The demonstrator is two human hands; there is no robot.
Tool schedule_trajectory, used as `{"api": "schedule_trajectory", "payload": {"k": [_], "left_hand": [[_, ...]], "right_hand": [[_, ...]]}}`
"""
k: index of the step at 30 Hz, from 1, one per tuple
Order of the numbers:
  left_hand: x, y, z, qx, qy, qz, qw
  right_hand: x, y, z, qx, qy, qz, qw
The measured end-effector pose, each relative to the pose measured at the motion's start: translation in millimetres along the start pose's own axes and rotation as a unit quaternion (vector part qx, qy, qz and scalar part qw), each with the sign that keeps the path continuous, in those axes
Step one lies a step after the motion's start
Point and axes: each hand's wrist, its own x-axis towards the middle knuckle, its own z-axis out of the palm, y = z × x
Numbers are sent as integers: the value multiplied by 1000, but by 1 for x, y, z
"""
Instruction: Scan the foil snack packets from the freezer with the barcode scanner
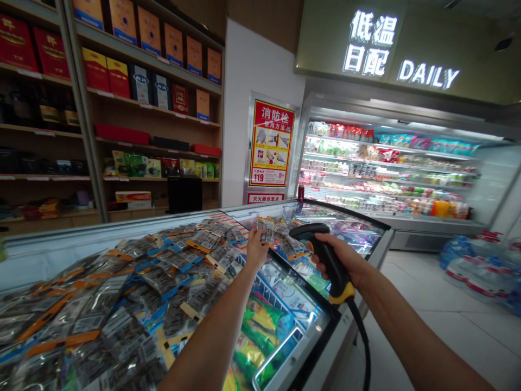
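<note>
My left hand [256, 251] is closed on a small clear snack packet [267, 230] with a printed label, held over the chest freezer. In my right hand [347, 259] is a black and yellow barcode scanner [330, 266], gripped by its handle. Its head points left towards the packet, and its cable hangs down. Many similar packets [134, 282] with orange, blue and tan header strips lie heaped on the freezer top at left. A few more packets [287, 244] lie just beyond my hands. Through the glass, green and yellow bags [260, 323] show inside the freezer.
The freezer's edge [366, 271] runs along my right side. A red can [300, 193] stands at its far end. Shelves of boxes [157, 89] are back left, a lit refrigerated display [386, 168] back right. Wrapped water bottles [480, 266] stand on the floor at right.
</note>
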Motion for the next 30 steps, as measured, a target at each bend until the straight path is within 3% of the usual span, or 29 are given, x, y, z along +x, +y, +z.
{"api": "schedule_trajectory", "payload": {"k": [6,10,16,19,24,27,30], "left_hand": [[-3,2,6,38,-13,9,999],[-3,3,14,92,-70,-5,993],[6,16,48,184,-189,12,964],[6,22,63,230,-204,9,951],[0,16,48,311,-140,-33,940],[-4,12,34,352,-182,-9,918],[-7,10,36,384,-238,15,892]], "right_hand": [[8,3,-12,10,43,-29,999],[21,14,-21,35,112,-59,991],[35,30,-29,46,147,-48,987],[38,34,-26,58,154,-51,985],[34,37,-14,71,145,-36,986],[29,38,-9,79,138,-33,987],[24,38,-11,81,133,-34,987]]}}
